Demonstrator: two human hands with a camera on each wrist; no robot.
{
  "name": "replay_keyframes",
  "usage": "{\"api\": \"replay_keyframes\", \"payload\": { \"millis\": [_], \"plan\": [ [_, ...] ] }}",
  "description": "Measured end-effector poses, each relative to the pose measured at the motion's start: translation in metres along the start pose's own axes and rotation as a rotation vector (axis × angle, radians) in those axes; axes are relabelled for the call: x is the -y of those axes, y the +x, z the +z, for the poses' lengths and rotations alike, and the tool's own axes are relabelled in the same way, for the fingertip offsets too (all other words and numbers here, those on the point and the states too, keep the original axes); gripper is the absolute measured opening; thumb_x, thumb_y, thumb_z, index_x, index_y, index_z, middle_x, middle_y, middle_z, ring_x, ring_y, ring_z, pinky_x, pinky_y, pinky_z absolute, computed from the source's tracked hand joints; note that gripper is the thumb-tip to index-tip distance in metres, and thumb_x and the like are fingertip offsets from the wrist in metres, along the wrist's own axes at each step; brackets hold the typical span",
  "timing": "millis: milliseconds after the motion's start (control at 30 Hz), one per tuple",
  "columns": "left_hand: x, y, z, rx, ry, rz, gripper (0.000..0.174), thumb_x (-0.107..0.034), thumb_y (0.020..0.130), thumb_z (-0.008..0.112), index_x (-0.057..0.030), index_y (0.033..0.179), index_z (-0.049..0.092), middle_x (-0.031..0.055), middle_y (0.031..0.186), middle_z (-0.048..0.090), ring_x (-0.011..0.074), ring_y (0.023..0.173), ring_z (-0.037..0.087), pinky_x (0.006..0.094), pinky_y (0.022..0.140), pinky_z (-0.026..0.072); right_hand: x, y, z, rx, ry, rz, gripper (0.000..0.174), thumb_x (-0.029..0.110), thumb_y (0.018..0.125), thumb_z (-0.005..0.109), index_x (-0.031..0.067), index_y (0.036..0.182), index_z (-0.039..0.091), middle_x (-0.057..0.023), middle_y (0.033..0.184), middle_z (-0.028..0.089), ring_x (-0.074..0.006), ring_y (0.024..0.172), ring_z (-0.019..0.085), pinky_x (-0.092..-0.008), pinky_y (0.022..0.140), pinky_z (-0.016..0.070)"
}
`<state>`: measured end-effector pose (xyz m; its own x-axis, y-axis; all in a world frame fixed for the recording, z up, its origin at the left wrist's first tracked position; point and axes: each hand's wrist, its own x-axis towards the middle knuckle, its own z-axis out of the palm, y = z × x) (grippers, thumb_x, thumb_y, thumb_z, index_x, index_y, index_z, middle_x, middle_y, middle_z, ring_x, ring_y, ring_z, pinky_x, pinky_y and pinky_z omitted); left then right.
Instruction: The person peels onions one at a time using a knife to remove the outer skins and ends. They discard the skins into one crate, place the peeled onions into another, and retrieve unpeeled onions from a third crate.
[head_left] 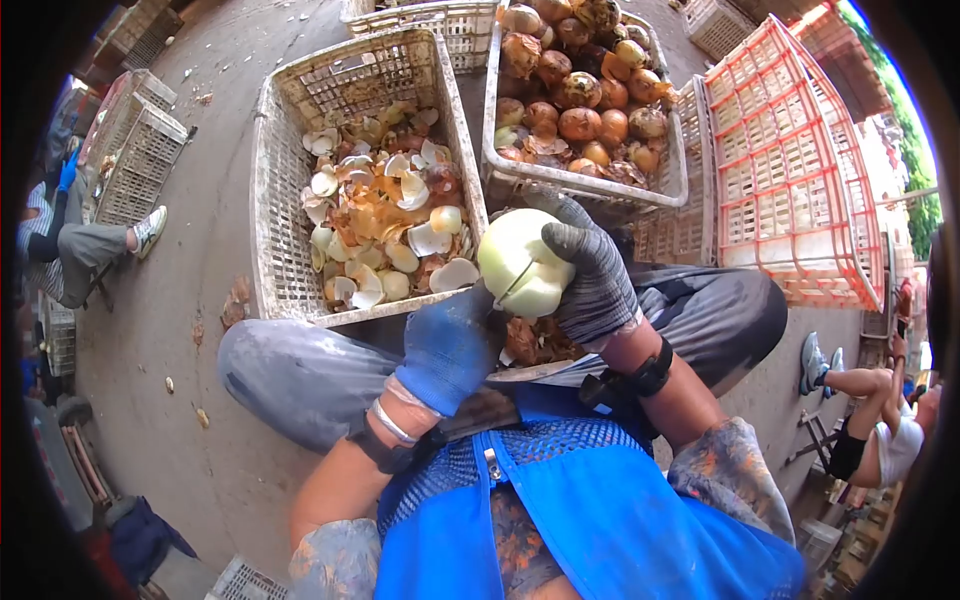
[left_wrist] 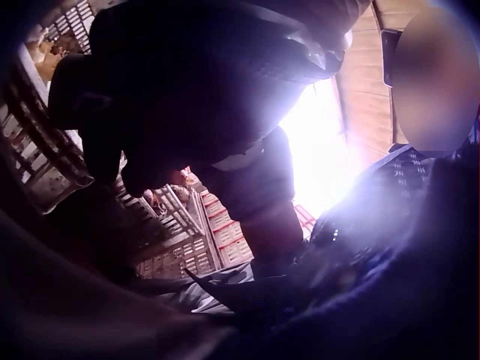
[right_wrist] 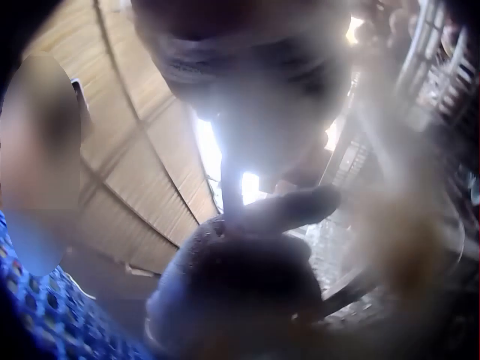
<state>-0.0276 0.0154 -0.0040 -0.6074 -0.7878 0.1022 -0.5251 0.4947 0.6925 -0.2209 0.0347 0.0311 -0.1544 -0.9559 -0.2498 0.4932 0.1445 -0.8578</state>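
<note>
Onion (head_left: 520, 262), one, peeled pale, held up over my lap in the head view. My right hand (head_left: 592, 285), in a grey glove, wraps it from the right, fingers curled over the top. My left hand (head_left: 450, 348), in a blue glove, sits just below-left of the onion with its fingers closed round one knife (head_left: 516, 283), whose thin blade lies against the onion's skin.

Three crates stand beyond the onion. One white crate (head_left: 268, 200), up-left of it, holds loose peels. One white crate (head_left: 580, 185), straight above it, holds well over a dozen unpeeled brown onions. One red crate (head_left: 790, 160), to its right, is tilted on edge. Brown peel scraps (head_left: 535, 340) lie on my lap just under the onion. Both wrist views are too dark and blurred to count anything.
</note>
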Motion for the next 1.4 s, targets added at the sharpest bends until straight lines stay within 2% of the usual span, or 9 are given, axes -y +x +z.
{"api": "replay_keyframes", "payload": {
  "millis": [233,367,533,633,767,933,1033,1100,1400],
  "plan": [
    [-0.004,0.005,-0.016,-0.163,-0.003,0.081,0.011,-0.006,0.083,0.072,-0.0081,0.094,0.071,0.0164,0.075,0.068,0.0381,0.067,0.069,0.0444,0.058,0.0542,0.007,-0.005,-0.001,0.058,-0.146,0.058,0.093,0.031,0.070,0.089,0.0038,0.149,0.047,-0.0101,0.129,0.063,-0.0236,0.121,0.060,-0.0395,0.105,0.0501],
    [0.014,0.002,-0.002,-0.219,0.041,0.173,0.035,-0.008,0.079,0.073,-0.0131,0.113,0.069,0.0121,0.076,0.069,0.0341,0.066,0.069,0.0445,0.059,0.0557,0.000,-0.010,0.001,0.062,-0.129,0.000,0.094,0.034,0.074,0.088,0.0001,0.151,0.045,-0.0112,0.133,0.062,-0.0211,0.122,0.059,-0.0375,0.106,0.0491],
    [0.021,-0.003,-0.002,-0.191,-0.034,0.258,0.025,-0.008,0.081,0.073,-0.0125,0.105,0.069,0.0129,0.076,0.069,0.0355,0.066,0.069,0.0432,0.058,0.0556,0.023,-0.011,0.004,0.154,-0.556,-0.046,0.087,0.031,0.074,0.090,0.0023,0.147,0.051,-0.0085,0.128,0.067,-0.0171,0.118,0.061,-0.0351,0.103,0.0505],
    [0.019,-0.013,-0.006,-0.057,-0.255,0.091,0.003,-0.014,0.089,0.071,-0.0103,0.090,0.071,0.0154,0.076,0.070,0.0383,0.068,0.068,0.0447,0.058,0.0548,0.031,-0.023,0.019,0.205,-0.408,0.015,0.087,0.021,0.072,0.090,0.0046,0.148,0.051,-0.0083,0.133,0.065,-0.0162,0.121,0.060,-0.0344,0.107,0.0484],
    [0.025,-0.022,-0.023,0.224,0.132,0.364,0.016,-0.024,0.091,0.066,-0.0096,0.087,0.072,0.0156,0.082,0.071,0.0393,0.072,0.070,0.0473,0.062,0.0562,0.028,-0.018,0.011,0.331,-0.680,-0.026,0.096,0.009,0.065,0.088,0.0101,0.153,0.049,-0.0059,0.139,0.063,-0.0162,0.126,0.058,-0.0343,0.111,0.0447],
    [0.018,-0.035,-0.028,0.292,-0.051,0.131,0.013,-0.014,0.083,0.073,-0.0065,0.094,0.072,0.0167,0.078,0.069,0.0370,0.070,0.069,0.0430,0.063,0.0558,0.020,-0.015,-0.007,0.424,-0.526,0.083,0.094,0.010,0.064,0.085,0.0088,0.152,0.050,-0.0056,0.136,0.065,-0.0156,0.123,0.059,-0.0339,0.111,0.0457],
    [0.015,-0.034,-0.043,0.431,0.068,0.464,0.011,-0.014,0.082,0.073,-0.0058,0.090,0.072,0.0176,0.077,0.069,0.0379,0.069,0.069,0.0441,0.063,0.0560,0.016,-0.014,-0.017,0.511,-0.460,0.280,0.119,0.031,0.056,0.100,0.0001,0.155,0.042,-0.0086,0.140,0.061,-0.0177,0.129,0.055,-0.0355,0.114,0.0403],
    [0.002,-0.033,-0.049,0.624,-0.103,-0.055,0.031,-0.027,0.084,0.068,-0.0005,0.099,0.074,0.0251,0.094,0.072,0.0421,0.086,0.072,0.0493,0.077,0.0581,0.008,-0.013,-0.021,0.489,-0.433,0.269,0.117,0.031,0.058,0.099,0.0003,0.155,0.042,-0.0088,0.140,0.061,-0.0175,0.128,0.055,-0.0354,0.113,0.0408],
    [0.008,-0.005,-0.066,0.848,-0.127,-0.234,0.035,-0.024,0.083,0.070,-0.0003,0.109,0.075,0.0237,0.093,0.075,0.0369,0.084,0.074,0.0430,0.079,0.0585,-0.004,-0.012,-0.020,0.367,0.070,0.353,0.087,0.023,0.073,0.083,0.0001,0.149,0.048,-0.0148,0.133,0.064,-0.0238,0.118,0.064,-0.0383,0.104,0.0512]
  ]
}}
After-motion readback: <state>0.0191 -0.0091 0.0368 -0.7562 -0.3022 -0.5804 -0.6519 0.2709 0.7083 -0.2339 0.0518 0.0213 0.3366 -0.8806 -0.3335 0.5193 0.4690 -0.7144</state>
